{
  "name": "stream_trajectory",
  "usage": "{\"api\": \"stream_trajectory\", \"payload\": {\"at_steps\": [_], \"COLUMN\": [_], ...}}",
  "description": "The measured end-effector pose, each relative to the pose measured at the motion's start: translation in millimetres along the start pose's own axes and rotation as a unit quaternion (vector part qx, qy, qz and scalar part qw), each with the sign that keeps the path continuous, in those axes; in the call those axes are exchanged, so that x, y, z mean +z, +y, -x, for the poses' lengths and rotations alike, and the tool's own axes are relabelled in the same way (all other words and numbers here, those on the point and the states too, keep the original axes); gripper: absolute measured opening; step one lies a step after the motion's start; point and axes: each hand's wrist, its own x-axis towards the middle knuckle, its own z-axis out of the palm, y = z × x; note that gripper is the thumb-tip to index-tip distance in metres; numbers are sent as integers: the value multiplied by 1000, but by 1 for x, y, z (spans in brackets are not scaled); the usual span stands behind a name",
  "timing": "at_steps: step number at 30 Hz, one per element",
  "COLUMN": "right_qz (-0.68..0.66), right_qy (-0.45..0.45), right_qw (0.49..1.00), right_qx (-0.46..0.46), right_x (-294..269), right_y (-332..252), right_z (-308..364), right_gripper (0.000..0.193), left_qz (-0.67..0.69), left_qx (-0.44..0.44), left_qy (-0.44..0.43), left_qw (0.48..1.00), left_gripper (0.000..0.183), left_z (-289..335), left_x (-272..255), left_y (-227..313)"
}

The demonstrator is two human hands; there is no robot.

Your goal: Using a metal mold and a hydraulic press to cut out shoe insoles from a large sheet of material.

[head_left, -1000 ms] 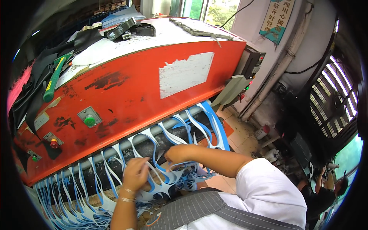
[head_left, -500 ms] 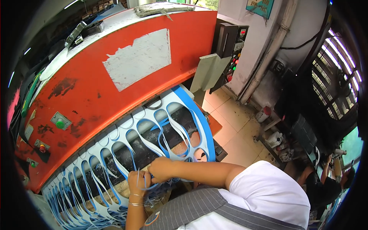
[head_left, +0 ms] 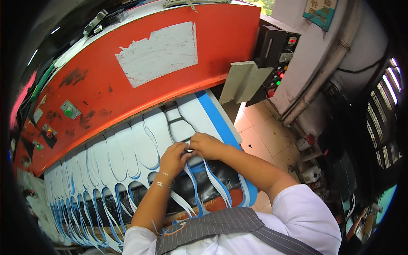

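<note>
A wide white foam sheet with blue edges [head_left: 202, 108] comes out from under the orange press. Sole-shaped outlines are cut in it; several cut soles [head_left: 114, 155] still lie in their outlines beside the press. Nearer to me, only a web of thin white and blue strips [head_left: 219, 185] is left around open holes. My left hand [head_left: 173, 159] and my right hand [head_left: 206, 146] meet over the sheet, at the near end of a dark-gapped outline. Their fingertips are pinched together around a small light bit, mostly hidden by the fingers.
The orange press [head_left: 155, 55] spans the far side, with buttons on its left front. A bent metal plate [head_left: 244, 83] and a control box with lit buttons [head_left: 278, 74] stand at right. Beyond the tiled floor [head_left: 265, 131] are containers, and part of another person shows far right.
The sheet has come further out toward me, showing cut soles in their outlines. Both hands have moved from the near strips to farther up the sheet. My view has shifted slightly.
</note>
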Motion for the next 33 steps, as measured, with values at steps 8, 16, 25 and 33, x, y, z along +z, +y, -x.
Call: {"api": "stream_trajectory", "payload": {"at_steps": [8,16,25,33], "right_qz": [-36,-88,233,49], "right_qy": [18,-89,-166,-84], "right_qw": [995,991,956,978], "right_qx": [-91,-38,-70,-185], "right_x": [-4,-5,-25,19], "right_y": [3,2,27,75], "right_z": [27,18,-107,-115], "right_gripper": [17,14,73,28], "left_qz": [49,157,122,98], "left_qx": [83,49,39,-17], "left_qy": [-81,-100,-66,117], "left_qw": [992,981,990,988], "left_gripper": [11,7,11,61], "left_z": [0,9,13,2], "left_x": [16,21,28,23], "left_y": [-11,-33,-30,-12]}}
